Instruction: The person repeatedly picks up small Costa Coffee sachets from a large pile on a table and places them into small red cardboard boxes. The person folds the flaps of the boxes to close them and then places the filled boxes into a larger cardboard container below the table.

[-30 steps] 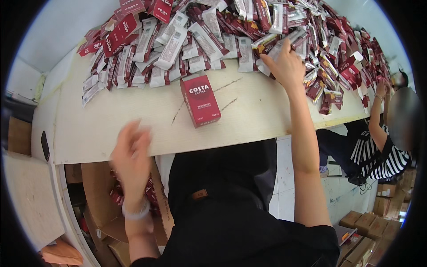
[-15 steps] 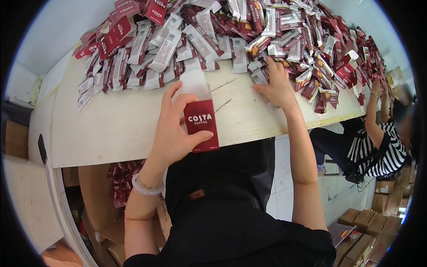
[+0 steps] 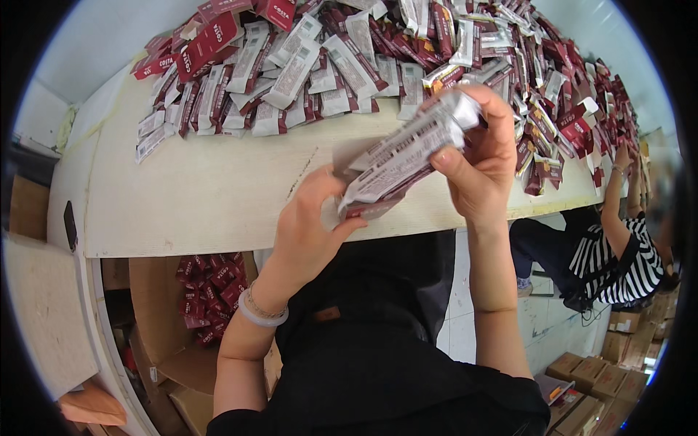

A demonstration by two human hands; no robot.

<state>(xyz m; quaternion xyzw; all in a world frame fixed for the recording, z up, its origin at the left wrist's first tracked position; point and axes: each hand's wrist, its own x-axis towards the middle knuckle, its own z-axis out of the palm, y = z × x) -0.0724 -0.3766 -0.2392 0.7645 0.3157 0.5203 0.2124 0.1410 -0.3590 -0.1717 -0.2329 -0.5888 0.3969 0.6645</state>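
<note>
Above the table's front edge my left hand (image 3: pixel 309 225) grips a small dark red carton (image 3: pixel 355 213), with thumb and fingers closed on either side of it. My right hand (image 3: pixel 486 163) pinches a few long sachets (image 3: pixel 414 149), white-silver with dark red edges, stacked together. They slant down to the left, and their lower ends meet the carton's mouth. Blur and my fingers hide how far inside they sit. Behind both hands lies a heap of similar sachets (image 3: pixel 291 76) on the pale tabletop (image 3: pixel 196 196).
Open dark red cartons (image 3: pixel 211 47) lie at the heap's far left. Below the table, a cardboard box (image 3: pixel 156 312) holds many red cartons (image 3: pixel 211 291). A person in a striped top (image 3: pixel 611 254) works at the right, near stacked brown boxes (image 3: pixel 603 378).
My right hand has come from the heap to the carton, bringing sachets. The carton in my left hand has tilted and moved right. The view has shifted slightly.
</note>
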